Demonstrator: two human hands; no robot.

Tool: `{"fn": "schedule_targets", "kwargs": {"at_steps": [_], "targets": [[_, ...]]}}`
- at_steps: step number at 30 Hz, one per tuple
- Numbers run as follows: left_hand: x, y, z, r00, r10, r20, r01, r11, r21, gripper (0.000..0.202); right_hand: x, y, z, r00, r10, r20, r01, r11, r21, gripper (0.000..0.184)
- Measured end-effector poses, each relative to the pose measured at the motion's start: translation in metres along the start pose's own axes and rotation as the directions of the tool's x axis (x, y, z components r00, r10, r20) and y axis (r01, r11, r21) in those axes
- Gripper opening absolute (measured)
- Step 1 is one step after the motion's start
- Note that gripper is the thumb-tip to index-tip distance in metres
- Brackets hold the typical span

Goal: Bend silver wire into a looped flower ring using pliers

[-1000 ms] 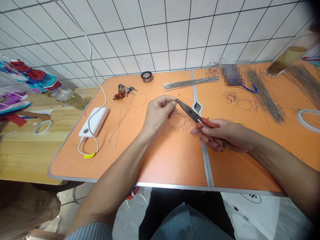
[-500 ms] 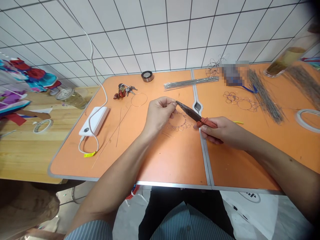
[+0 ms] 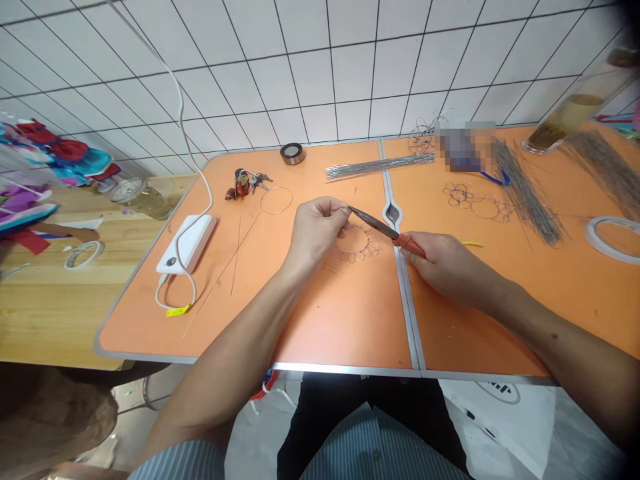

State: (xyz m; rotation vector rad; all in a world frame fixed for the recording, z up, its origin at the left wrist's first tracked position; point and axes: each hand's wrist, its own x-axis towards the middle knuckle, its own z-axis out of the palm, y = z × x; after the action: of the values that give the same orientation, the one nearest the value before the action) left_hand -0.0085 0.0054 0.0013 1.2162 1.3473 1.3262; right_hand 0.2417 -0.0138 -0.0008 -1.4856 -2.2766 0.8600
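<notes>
My left hand (image 3: 314,230) is closed in a pinch on a thin wire flower (image 3: 357,244), a ring of small loops lying on the orange table (image 3: 320,313). My right hand (image 3: 443,267) is wrapped round the red handles of long-nose pliers (image 3: 380,228). The pliers' dark jaws point left and meet the wire right at my left fingertips. Both hands hover just above the table near its middle seam.
A white power bank (image 3: 187,242) with cable, keys (image 3: 243,181), a wire ring (image 3: 277,200), a tape roll (image 3: 291,153) and loose straight wires (image 3: 235,257) lie left. Wire bundles (image 3: 377,166), finished wire flowers (image 3: 475,203), a glass jar (image 3: 570,117) and a white tape ring (image 3: 613,239) lie right.
My right hand has rolled over so its back faces up, and the pliers have turned with it while the jaws stay at my left fingertips. My left hand has barely moved.
</notes>
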Motion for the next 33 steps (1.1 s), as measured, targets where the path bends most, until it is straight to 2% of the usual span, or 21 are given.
{"fn": "schedule_targets", "kwargs": {"at_steps": [4,9,18,25,29,31,33], "targets": [[-0.0006,0.0031,-0.0032,0.999,-0.032,0.032,0.034,0.999,-0.039,0.011,0.0008,0.0018,0.0051,0.997,-0.031,-0.076,0.027,0.999,-0.047,0.037],[0.0004,0.004,-0.0059,0.994,-0.076,0.075,0.084,0.991,-0.106,0.012,0.0016,0.0062,0.0072,0.992,-0.091,-0.085,0.087,0.995,-0.046,0.025],[0.0075,-0.0014,-0.0052,0.997,0.07,-0.024,-0.072,0.994,-0.085,0.003,0.0003,0.0038,0.0032,0.999,-0.036,-0.037,0.034,0.998,-0.057,0.032],[0.0035,0.0028,-0.0024,0.977,0.205,-0.064,-0.204,0.979,0.014,0.007,-0.0001,0.0058,0.0004,1.0,-0.008,-0.023,0.008,1.0,-0.01,0.028],[0.0005,0.0031,0.0,0.96,0.262,-0.094,-0.256,0.964,0.075,0.01,-0.0002,0.0061,-0.0006,0.999,-0.004,-0.04,0.001,0.998,-0.063,0.028],[0.0001,0.003,0.0005,0.96,0.261,-0.095,-0.257,0.965,0.06,0.009,0.0003,0.0066,0.0001,0.999,0.002,-0.05,-0.007,0.995,-0.096,0.028],[0.0004,0.0034,0.0,0.977,0.199,-0.069,-0.201,0.98,-0.011,0.005,0.001,0.0071,0.0013,0.998,0.008,-0.056,-0.014,0.994,-0.111,0.027]]}}
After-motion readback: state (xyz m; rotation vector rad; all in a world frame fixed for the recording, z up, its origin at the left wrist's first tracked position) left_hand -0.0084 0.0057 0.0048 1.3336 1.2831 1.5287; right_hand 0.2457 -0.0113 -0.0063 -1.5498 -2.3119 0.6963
